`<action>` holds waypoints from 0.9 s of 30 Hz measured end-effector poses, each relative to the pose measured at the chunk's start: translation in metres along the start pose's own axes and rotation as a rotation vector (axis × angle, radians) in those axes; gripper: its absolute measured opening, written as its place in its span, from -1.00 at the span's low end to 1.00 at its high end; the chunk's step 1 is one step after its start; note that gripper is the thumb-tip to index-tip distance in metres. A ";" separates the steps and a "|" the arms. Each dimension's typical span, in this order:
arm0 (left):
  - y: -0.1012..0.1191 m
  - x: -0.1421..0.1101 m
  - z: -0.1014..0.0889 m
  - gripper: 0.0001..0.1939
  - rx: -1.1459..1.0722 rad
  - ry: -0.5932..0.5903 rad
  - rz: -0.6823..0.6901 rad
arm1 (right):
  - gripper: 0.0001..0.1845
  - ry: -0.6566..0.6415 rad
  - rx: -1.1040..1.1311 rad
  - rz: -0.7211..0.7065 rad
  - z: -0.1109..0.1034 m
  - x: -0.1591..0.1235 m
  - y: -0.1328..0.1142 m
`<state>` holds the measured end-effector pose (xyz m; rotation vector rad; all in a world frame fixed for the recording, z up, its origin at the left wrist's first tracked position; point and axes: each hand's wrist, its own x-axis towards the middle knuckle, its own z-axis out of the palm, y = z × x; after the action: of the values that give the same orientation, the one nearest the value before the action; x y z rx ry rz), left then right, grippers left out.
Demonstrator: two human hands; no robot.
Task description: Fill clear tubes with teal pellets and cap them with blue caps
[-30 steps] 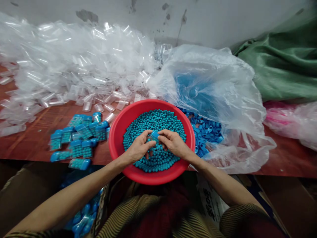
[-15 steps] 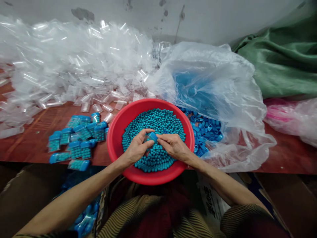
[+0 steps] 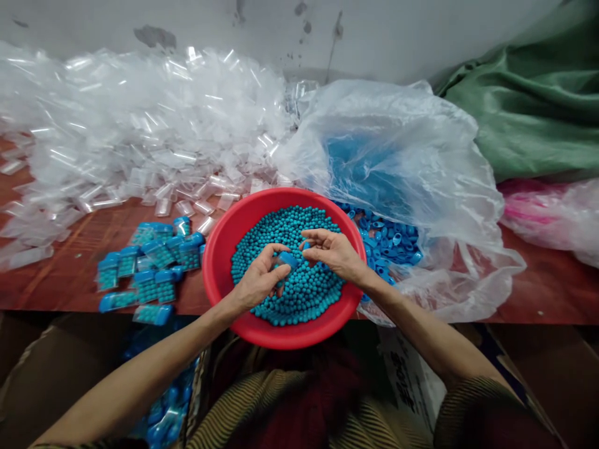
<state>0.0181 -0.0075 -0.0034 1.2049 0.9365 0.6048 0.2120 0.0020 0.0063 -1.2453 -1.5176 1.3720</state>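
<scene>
My left hand (image 3: 262, 273) grips a small clear container with a blue cap (image 3: 287, 259) between thumb and fingers. The cap end points toward my right hand. A little apart, my right hand (image 3: 337, 254) pinches a small blue plastic piece (image 3: 306, 246) at its fingertips; its exact shape is too small to tell. Both hands are above a red basin (image 3: 216, 262) heaped with round turquoise beads (image 3: 299, 302). Left of the basin lie several filled containers with blue caps (image 3: 148, 289), holding similar beads.
A large pile of clear empty plastic containers (image 3: 140, 125) covers the back left of the red-brown table (image 3: 60, 274). Loose blue plastic caps (image 3: 393, 240) lie right of the basin, beside a clear plastic bag (image 3: 421, 156). Green cloth (image 3: 528, 118) and a pink bundle (image 3: 538, 209) are farther right.
My right hand has drawn back from the capped container to the right, its fingers parting slightly around a small blue piece. My left hand keeps the container in nearly the same spot.
</scene>
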 end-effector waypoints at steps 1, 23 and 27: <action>0.000 0.000 0.002 -0.57 0.000 0.028 -0.001 | -0.55 0.053 -0.037 -0.018 0.004 0.000 0.000; 0.008 -0.014 0.019 -0.62 -0.074 0.165 0.082 | -0.20 0.057 -0.859 -0.419 0.058 -0.028 0.002; 0.006 -0.012 0.022 -0.70 -0.055 0.184 0.077 | -0.18 0.119 -0.986 -0.422 0.064 -0.028 0.008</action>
<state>0.0309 -0.0270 0.0071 1.1541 1.0247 0.8089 0.1605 -0.0432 -0.0091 -1.3740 -2.2971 0.2207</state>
